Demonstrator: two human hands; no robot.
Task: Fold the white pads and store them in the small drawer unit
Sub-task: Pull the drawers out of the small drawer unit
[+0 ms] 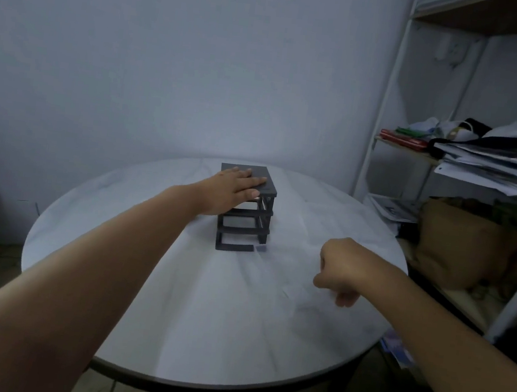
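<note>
The small dark drawer unit [245, 223] stands upright near the middle of the round white table [172, 315]. Its stacked slots face me and look dark inside. My left hand [235, 190] lies flat on the unit's top, fingers stretched out together, thumb over the front edge. My right hand [342, 270] hovers low over the table to the right of the unit, fingers curled in, with nothing visible in them. A faint pale sheet edge [291, 291], perhaps a white pad, shows on the tabletop below that hand; it blends with the white surface.
A small grey piece [261, 248] lies on the table at the unit's front right foot. A white shelf rack [385, 113] with stacked papers [495, 168] and a brown bag [458, 244] stands close to the table's right side. A plain wall is behind.
</note>
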